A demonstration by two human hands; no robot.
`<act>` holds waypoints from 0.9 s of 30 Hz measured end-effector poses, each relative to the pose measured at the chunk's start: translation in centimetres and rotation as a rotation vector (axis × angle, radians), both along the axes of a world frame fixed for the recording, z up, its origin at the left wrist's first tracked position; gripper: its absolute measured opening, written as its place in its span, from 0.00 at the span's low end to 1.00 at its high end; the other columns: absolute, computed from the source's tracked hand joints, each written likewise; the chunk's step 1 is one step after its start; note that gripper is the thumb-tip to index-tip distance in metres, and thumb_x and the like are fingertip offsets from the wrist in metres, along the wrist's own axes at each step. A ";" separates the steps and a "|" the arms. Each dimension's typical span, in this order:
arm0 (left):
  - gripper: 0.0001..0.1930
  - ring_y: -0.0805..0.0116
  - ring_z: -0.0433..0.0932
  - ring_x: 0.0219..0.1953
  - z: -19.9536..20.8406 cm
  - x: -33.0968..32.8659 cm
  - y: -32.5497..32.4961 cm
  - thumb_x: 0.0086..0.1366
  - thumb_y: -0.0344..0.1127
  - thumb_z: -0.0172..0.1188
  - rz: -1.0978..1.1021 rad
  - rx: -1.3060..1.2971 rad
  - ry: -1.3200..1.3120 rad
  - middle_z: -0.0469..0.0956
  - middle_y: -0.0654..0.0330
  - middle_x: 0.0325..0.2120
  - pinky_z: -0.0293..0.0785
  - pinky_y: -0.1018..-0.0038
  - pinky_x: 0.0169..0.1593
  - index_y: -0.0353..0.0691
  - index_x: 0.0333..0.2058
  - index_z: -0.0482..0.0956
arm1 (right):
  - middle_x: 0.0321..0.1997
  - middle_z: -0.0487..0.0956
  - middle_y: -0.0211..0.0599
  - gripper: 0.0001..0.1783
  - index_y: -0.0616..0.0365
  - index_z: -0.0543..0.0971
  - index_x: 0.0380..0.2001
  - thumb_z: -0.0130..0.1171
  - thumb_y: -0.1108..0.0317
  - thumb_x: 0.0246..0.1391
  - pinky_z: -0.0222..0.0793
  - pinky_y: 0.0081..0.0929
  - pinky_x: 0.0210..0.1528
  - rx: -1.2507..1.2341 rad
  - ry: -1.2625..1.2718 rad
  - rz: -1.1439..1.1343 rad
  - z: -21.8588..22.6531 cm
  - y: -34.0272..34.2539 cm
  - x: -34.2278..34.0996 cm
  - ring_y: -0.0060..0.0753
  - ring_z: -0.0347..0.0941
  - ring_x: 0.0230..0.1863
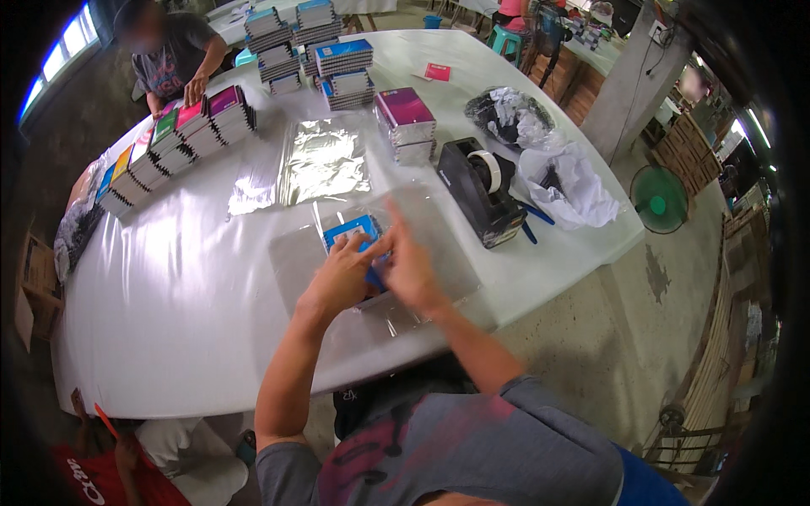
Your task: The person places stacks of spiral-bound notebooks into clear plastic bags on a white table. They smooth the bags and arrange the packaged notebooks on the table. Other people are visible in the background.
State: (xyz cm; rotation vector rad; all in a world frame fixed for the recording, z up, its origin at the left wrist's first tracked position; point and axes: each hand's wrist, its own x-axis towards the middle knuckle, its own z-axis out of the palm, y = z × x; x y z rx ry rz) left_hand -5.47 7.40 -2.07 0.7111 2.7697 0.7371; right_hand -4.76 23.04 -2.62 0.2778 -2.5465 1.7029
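In front of me a blue-covered notebook (344, 229) lies on clear plastic film, on top of a grey, see-through mat (295, 263). My left hand (339, 271) grips the notebook from above, its fingers bent over the cover. Close against it, my right hand (411, 271) is smeared by motion. One of its fingers points up and away, while the rest are hidden or blurred. Past the mat rests a pile of shiny clear plastic sheets (325, 160). A black tape dispenser (481, 194) with a pale roll stands to the right of my hands.
Purple notebooks (405, 118) are stacked beyond the mat, with taller blue stacks (344, 59) behind. At the far left, a co-worker's hand (196, 87) touches a row of coloured notebooks (169, 143). Crumpled white plastic (565, 185) and blue-handled scissors (531, 221) lie beside the dispenser.
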 end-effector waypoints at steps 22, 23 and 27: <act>0.42 0.50 0.68 0.53 2.8 0.1 1.3 0.37 0.32 0.73 0.077 0.053 0.000 0.65 0.52 0.52 0.68 0.63 0.54 0.38 0.55 0.64 | 0.36 0.80 0.38 0.27 0.55 0.69 0.53 0.64 0.65 0.50 0.72 0.21 0.41 -0.709 -0.085 0.251 -1.0 -0.2 -18.9 0.24 0.76 0.40; 0.42 0.50 0.68 0.53 3.1 0.3 1.1 0.37 0.32 0.72 0.104 0.051 -0.028 0.64 0.52 0.53 0.69 0.63 0.54 0.38 0.55 0.63 | 0.35 0.80 0.39 0.28 0.53 0.69 0.55 0.63 0.61 0.51 0.72 0.22 0.42 -0.597 -0.051 0.255 1.0 0.1 -18.5 0.25 0.76 0.41; 0.43 0.50 0.67 0.54 3.2 0.7 0.9 0.37 0.32 0.72 0.146 0.088 -0.019 0.63 0.53 0.54 0.68 0.63 0.55 0.39 0.55 0.62 | 0.30 0.79 0.38 0.34 0.50 0.63 0.59 0.63 0.55 0.51 0.71 0.22 0.28 0.399 0.113 0.178 2.6 3.5 -15.0 0.23 0.74 0.27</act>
